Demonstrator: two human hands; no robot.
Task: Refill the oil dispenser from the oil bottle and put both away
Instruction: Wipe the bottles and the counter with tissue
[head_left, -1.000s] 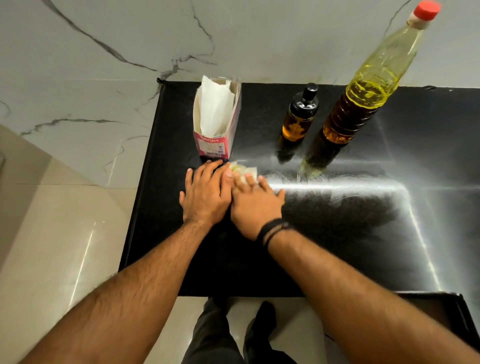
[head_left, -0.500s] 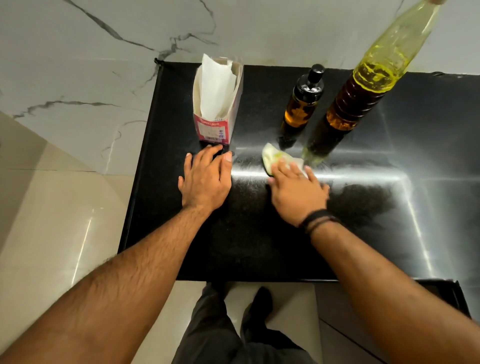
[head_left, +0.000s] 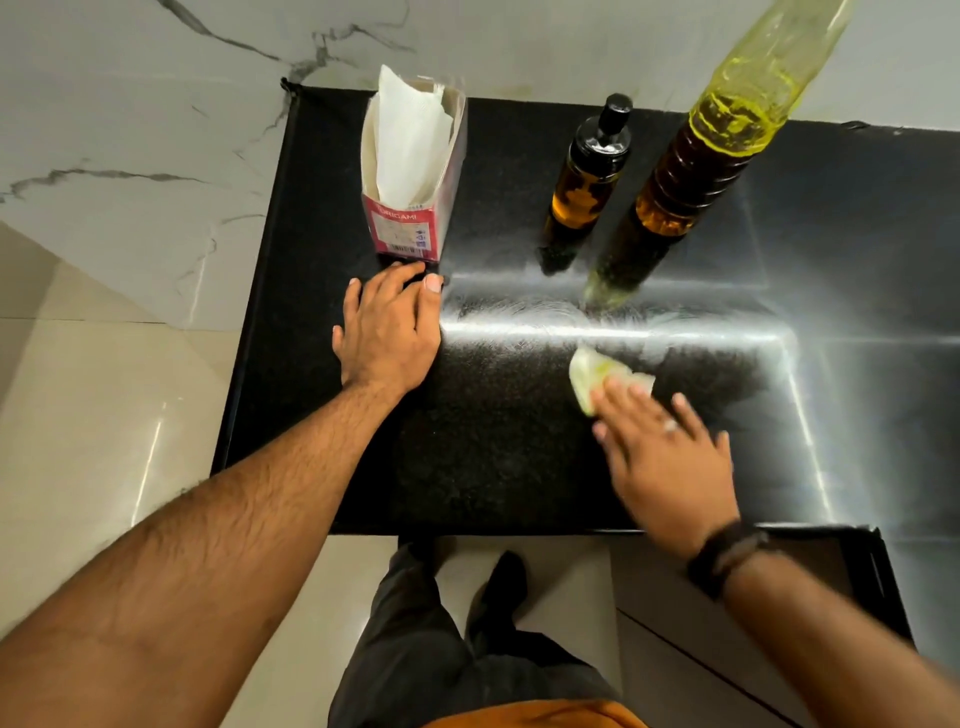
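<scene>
On the glossy black countertop (head_left: 519, 457) our right hand (head_left: 670, 462) presses flat fingers on a crumpled, oil-stained white tissue (head_left: 597, 374); our left hand (head_left: 389, 332) rests open. We should wipe firmly, clear of the capped dark glass oil dispenser (head_left: 587, 176) and tall clear plastic oil bottle (head_left: 696, 176) standing behind.

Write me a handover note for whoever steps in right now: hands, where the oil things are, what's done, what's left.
Left hand: flat on the black counter, by the tissue box, holding nothing.
Right hand: straight fingers pressing an oily tissue onto the counter.
Oil dispenser and oil bottle: upright at the back, side by side, dispenser capped.
Left: finish wiping, put both away.
</scene>
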